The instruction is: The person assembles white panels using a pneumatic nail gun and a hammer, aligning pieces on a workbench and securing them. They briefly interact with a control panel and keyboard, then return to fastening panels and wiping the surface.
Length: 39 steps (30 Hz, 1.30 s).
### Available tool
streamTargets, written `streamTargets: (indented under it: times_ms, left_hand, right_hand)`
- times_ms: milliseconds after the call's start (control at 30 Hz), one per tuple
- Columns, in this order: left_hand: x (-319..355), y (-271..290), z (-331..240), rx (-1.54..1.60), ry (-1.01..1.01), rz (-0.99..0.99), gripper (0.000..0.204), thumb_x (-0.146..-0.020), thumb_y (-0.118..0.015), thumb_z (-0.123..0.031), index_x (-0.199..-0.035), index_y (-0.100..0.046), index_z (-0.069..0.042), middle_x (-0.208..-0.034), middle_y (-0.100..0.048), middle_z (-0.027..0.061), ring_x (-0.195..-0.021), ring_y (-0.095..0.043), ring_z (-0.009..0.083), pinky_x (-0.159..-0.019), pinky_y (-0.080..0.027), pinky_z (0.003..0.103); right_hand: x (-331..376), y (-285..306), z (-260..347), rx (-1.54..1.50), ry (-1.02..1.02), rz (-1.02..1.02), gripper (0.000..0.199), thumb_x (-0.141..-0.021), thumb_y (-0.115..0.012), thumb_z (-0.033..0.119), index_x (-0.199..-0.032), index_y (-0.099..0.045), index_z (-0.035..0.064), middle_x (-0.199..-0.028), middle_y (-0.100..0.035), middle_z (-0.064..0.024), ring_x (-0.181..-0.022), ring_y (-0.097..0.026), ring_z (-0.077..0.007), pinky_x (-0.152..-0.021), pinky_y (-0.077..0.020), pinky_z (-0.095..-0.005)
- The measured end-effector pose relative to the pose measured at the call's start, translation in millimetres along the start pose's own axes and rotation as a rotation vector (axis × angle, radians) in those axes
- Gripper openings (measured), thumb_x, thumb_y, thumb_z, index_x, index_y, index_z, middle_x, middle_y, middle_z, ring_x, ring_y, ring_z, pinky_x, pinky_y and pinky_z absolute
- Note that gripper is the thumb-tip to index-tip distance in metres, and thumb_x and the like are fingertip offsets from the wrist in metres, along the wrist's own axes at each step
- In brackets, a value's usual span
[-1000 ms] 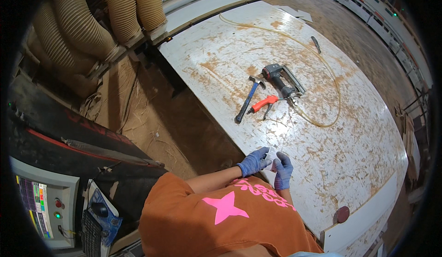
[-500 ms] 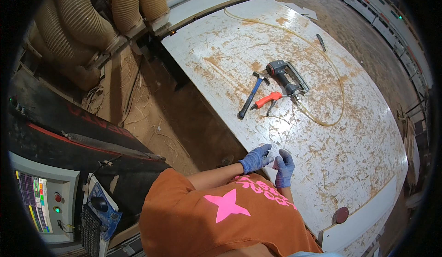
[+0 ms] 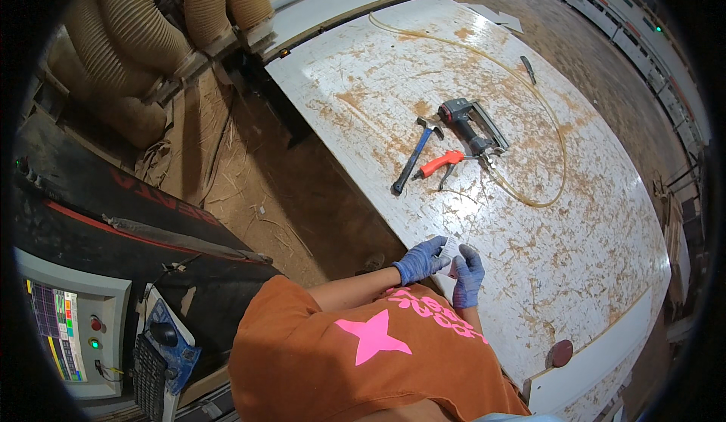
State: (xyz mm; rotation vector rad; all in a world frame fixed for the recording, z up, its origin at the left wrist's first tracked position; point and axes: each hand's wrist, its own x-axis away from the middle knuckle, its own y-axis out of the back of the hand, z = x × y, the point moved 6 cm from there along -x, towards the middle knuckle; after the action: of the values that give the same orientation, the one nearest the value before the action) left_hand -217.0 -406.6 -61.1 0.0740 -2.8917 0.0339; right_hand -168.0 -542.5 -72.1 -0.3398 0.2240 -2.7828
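Head view, looking down on one large white board (image 3: 575,271) strewn with sawdust and wood chips. Two hands in blue gloves meet at the board's near edge: the left hand (image 3: 420,260) and the right hand (image 3: 468,274), each with fingers curled, together pinching one small white piece (image 3: 451,249), a slip or label, held between them just above the board. How tightly each hand closes on it cannot be told at this size. Farther out on the board lie four tools: one hammer (image 3: 414,158) with a dark handle; one orange-handled hand tool (image 3: 445,166) just beside it; one grey pneumatic nailer (image 3: 473,128) touching the orange tool's far end; and one small dark tool (image 3: 528,69) well apart, near the far side. One clear air hose (image 3: 561,144) loops around the nailer. Left of the board stand three ribbed dust-extraction ducts (image 3: 144,44), one machine control panel (image 3: 69,335) with a coloured screen, and one keyboard (image 3: 150,380). One round dark red disc (image 3: 560,353) sits at the board's near right corner.
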Motion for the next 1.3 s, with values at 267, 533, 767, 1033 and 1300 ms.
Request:
streamTargets:
  times_ms: [267,533,767,1033,1300]
  left_hand:
    - [-3,0,10,0.0,-0.016,-0.007,0.05,-0.086,-0.061,-0.007,-0.131,-0.041,0.004,-0.114,-0.061,0.0158,-0.105,-0.06,0.0203,-0.09,-0.048,0.031]
    - [-2,2,12,0.011,-0.043,-0.018,0.046,-0.087,-0.059,-0.006,-0.129,-0.042,0.003,-0.112,-0.062,0.0152,-0.103,-0.06,0.0198,-0.088,-0.049,0.031]
    - [-3,1,16,0.016,-0.036,-0.018,0.044,-0.087,-0.058,-0.006,-0.128,-0.043,0.002,-0.11,-0.062,0.0141,-0.101,-0.06,0.0184,-0.088,-0.049,0.03]
    - [1,-1,8,0.082,-0.029,-0.002,0.044,-0.087,-0.059,-0.005,-0.127,-0.044,0.003,-0.11,-0.062,0.0136,-0.102,-0.06,0.0183,-0.088,-0.049,0.03]
    - [3,-1,8,0.013,-0.043,-0.003,0.043,-0.086,-0.06,-0.006,-0.125,-0.044,0.003,-0.109,-0.062,0.0144,-0.1,-0.06,0.0186,-0.087,-0.049,0.029]
  right_hand:
    - [0,-1,2,0.048,0.026,-0.005,0.039,-0.084,-0.061,0.007,-0.12,-0.055,-0.0052,-0.118,-0.06,-0.0151,-0.105,-0.058,-0.0205,-0.089,-0.0466,-0.0307]
    - [1,-5,6,0.058,0.016,0.012,0.038,-0.085,-0.059,0.006,-0.121,-0.055,-0.0058,-0.117,-0.06,-0.0146,-0.1,-0.058,-0.0186,-0.084,-0.048,-0.0289]
    - [2,-7,7,0.058,-0.004,0.031,0.037,-0.085,-0.06,0.008,-0.12,-0.055,-0.0038,-0.119,-0.059,-0.0135,-0.107,-0.056,-0.02,-0.093,-0.0452,-0.0315]
    - [6,-8,9,0.063,-0.017,0.03,0.038,-0.085,-0.058,0.007,-0.121,-0.055,-0.0039,-0.118,-0.059,-0.0132,-0.105,-0.056,-0.0188,-0.091,-0.0458,-0.0303]
    - [5,-7,6,0.029,0.017,0.022,0.038,-0.084,-0.061,0.008,-0.12,-0.055,-0.0044,-0.109,-0.061,-0.0105,-0.087,-0.058,-0.0133,-0.075,-0.049,-0.0258]
